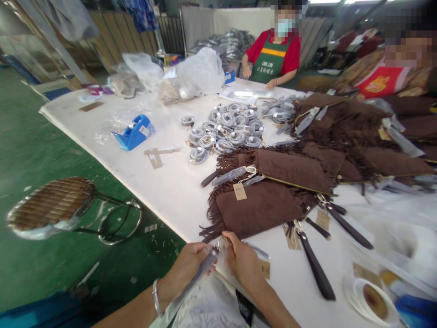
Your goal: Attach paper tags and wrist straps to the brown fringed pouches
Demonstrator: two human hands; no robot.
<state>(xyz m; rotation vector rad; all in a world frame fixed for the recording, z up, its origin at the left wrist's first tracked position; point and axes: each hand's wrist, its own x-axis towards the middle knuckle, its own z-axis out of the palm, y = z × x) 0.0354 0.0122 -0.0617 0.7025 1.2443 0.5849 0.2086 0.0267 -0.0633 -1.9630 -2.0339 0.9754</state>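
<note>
Looks partway along, at a guess, with some bits done and some left. Held in the left hand (193, 258), clamped tight by bent fingers: a plastic-sleeved strap (205, 264) with a shiny clasp (217, 246) at its top, by the near edge of the worktop (164, 186). Close beside, almost touching: the right hand (241, 258), curled in toward the clasp, but cannot tell if pinched on the clasp or on something thin behind it. Just past both hands, near the worktop's left edge: a brown fringed bag (261, 209), lying flat, with an upper fringed bag (293, 167) resting partly on top. Seemingly done: a tan card tag (239, 192) tied on with white string, and dark brown wrist straps (314, 269) sticking out toward the near edge. Over toward the right edge, a big pile of brown bags (344, 123), some with tags and sleeved straps already on. Maybe left over, in the middle of the worktop: a heap of coiled grey straps (227, 119), not joined to any bag as far as can be seen. Hard to make out: the join at the clasp, mostly covered by fingers; the lower end of the held strap, lost along the left arm; the words on the tags, too small to read; the far side of the pile, blurry and cut off at the right.
</note>
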